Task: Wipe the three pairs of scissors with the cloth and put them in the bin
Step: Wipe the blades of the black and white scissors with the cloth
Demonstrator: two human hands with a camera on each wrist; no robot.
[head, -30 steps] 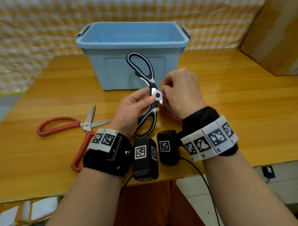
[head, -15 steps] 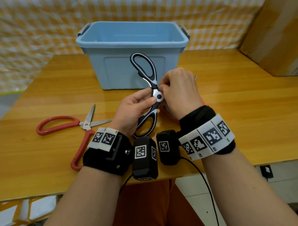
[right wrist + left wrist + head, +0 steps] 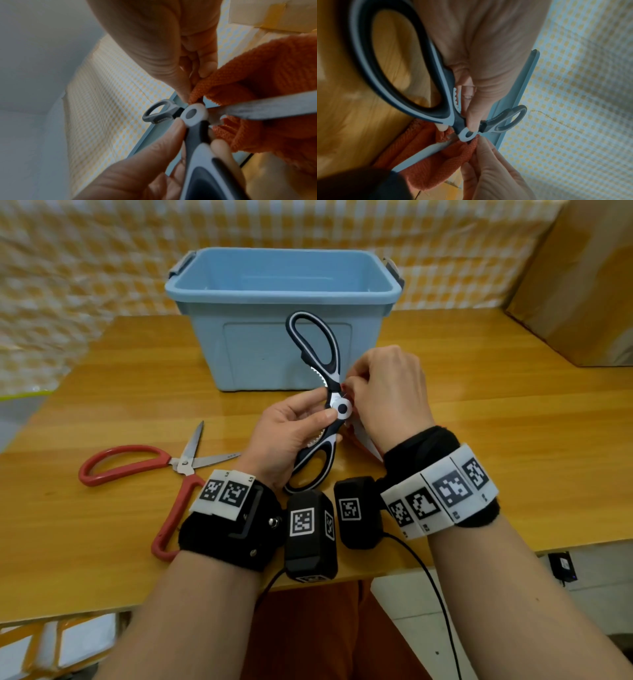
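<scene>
Black-and-white kitchen scissors (image 3: 320, 364) (image 3: 399, 75) (image 3: 195, 115) stand spread wide above the table, in front of the light blue bin (image 3: 284, 292). My left hand (image 3: 291, 426) pinches them near the pivot, thumb on the white disc. My right hand (image 3: 387, 395) holds the orange cloth (image 3: 436, 162) (image 3: 264, 75) bunched against the blade (image 3: 426, 152) (image 3: 267, 108) close to the pivot; the head view hides most of the cloth. Red-handled scissors (image 3: 144, 467) lie open on the table to the left. The third pair is not in view.
The wooden table (image 3: 479, 440) carries the bin at its middle back. A cardboard box (image 3: 582, 289) stands at the far right. A yellow checked cloth (image 3: 85, 251) hangs behind. The table's front edge runs just under my wrists.
Both hands and the black-and-white scissors have drifted slightly right and down. My right hand has shifted the cloth along the blade near the pivot. The red scissors have not moved.
</scene>
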